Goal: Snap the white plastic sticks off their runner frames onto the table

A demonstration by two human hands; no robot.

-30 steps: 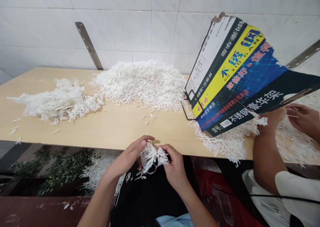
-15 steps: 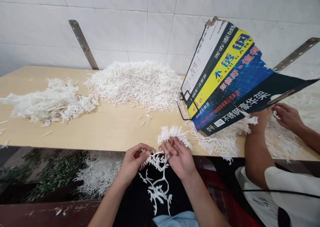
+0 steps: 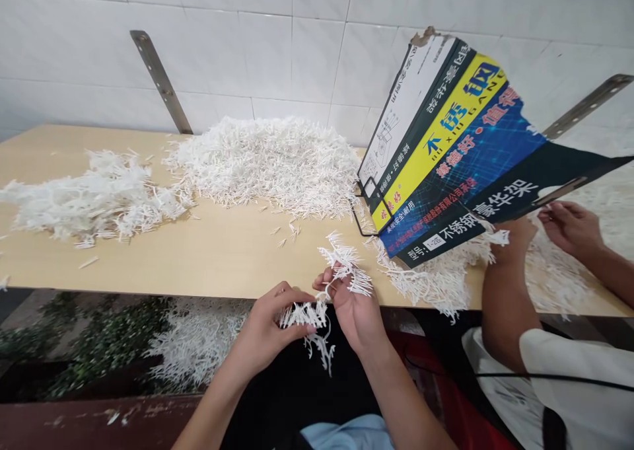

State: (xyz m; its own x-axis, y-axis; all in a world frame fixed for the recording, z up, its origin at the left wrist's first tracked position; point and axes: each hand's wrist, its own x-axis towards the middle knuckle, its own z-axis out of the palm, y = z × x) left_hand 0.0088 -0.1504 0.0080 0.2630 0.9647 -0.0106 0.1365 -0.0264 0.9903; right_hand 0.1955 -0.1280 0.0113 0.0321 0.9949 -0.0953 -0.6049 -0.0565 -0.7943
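At the table's front edge, my left hand [image 3: 275,328] is closed, with thumb and fingers pinching a white branched strand [image 3: 306,314] that looks like plastic. Loose thin branches of it hang below the fingers over my dark clothing. Just to the right, my right hand [image 3: 357,314] has its fingers curled round a white spiky cluster [image 3: 352,273], which sticks up above the fingertips. A thin white stem runs between the two hands. A large heap of short white pieces [image 3: 267,162] lies behind them on the wooden table [image 3: 222,252].
A tangled white pile [image 3: 94,195] lies to the left. An upright printed cardboard sheet [image 3: 446,166] with a black wire stand [image 3: 366,219] rises at right. Beyond it a co-worker's hands [image 3: 569,228] handle white pieces. More white strands [image 3: 193,337] sit below the table edge.
My left hand has shifted slightly right and now pinches the strand higher up, so less of it dangles. The cluster in my right hand has turned and spread upward.
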